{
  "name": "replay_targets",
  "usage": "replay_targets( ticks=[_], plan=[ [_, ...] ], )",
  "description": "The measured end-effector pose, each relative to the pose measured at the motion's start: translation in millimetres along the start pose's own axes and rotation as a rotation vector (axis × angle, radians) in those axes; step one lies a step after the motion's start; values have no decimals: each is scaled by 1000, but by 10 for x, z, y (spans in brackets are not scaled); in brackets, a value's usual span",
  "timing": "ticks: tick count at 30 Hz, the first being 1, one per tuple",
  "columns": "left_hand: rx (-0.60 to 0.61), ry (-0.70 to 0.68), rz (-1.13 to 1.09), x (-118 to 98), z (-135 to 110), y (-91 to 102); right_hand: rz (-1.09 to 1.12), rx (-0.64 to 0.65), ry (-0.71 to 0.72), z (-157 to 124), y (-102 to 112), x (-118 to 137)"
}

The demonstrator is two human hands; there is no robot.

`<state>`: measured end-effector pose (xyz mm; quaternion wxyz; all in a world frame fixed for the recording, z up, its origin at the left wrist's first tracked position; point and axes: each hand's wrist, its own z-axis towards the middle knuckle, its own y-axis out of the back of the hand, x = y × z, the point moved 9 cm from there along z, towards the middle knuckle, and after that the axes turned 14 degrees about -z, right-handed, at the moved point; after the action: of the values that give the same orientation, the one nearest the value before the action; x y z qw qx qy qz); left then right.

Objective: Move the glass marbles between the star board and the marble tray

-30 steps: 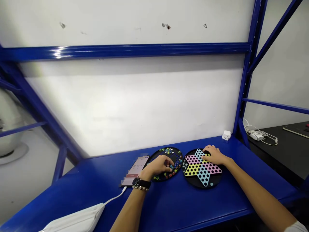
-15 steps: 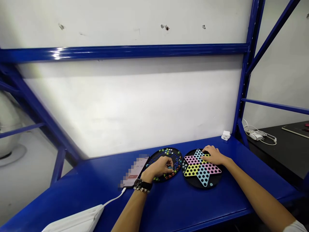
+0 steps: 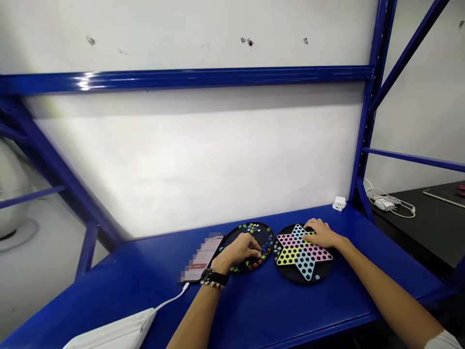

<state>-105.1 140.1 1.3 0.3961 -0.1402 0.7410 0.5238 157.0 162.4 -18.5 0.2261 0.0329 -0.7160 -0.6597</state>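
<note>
A round black tray (image 3: 268, 231) full of several coloured marbles lies on the blue shelf. My left hand (image 3: 238, 250), with a watch and bracelet at the wrist, rests over the tray with fingers curled down among the marbles; what the fingertips hold is hidden. To the right lies a round black Chinese checkers board (image 3: 303, 259) with a star of pink, yellow and light-blue fields. My right hand (image 3: 321, 232) lies on the board's far edge, fingers bent and pressed on it.
A phone (image 3: 203, 257) with a lit screen lies left of the tray, its white cable running to a white pack (image 3: 112, 332) at the front left. A white charger (image 3: 340, 203) sits by the blue upright. Cables and a tablet lie on the black table at right.
My left hand's fingers shifted a little among the marbles in the tray. The right hand stayed on the board. The view drifted slightly.
</note>
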Motion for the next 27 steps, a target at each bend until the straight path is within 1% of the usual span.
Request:
replay_targets(
  ticks=[3,5,6,7,9,11,13,15,20,22,23,24,25,27],
  plan=[
    [-44,-6,-19,-90,-37,74,3,2,-5,0,-2,-3],
    [-53,-43,-54,-259,-49,32,-3,-2,-3,0,3,6],
    [-48,-80,-76,-376,-47,-30,-8,-4,-1,1,6,11],
    [-28,-132,-90,-510,-44,-128,-12,-9,0,1,11,15],
    [51,-242,-104,-770,-38,-402,-18,-17,-2,3,17,15],
    [147,-308,-110,-932,-35,-699,-18,-20,-3,7,14,8],
    [209,-332,-104,-987,-33,-916,-17,-21,-1,12,4,-3],
    [216,-336,-89,-976,-33,-1006,-16,-19,1,17,-7,-10],
    [169,-329,-34,-956,-75,-955,-17,-9,-4,13,-2,3],
    [152,-340,-25,-981,-78,-892,-17,-6,-4,6,6,11],
    [124,-349,-19,-984,-67,-831,-18,-6,-4,4,8,11],
    [67,-351,-1,-965,-45,-735,-19,-7,-4,3,8,7],
    [-17,-344,31,-917,-18,-605,-20,-9,-3,4,5,1],
    [-229,-285,148,-724,29,-285,-20,-10,0,10,-8,-15]
  ],
)
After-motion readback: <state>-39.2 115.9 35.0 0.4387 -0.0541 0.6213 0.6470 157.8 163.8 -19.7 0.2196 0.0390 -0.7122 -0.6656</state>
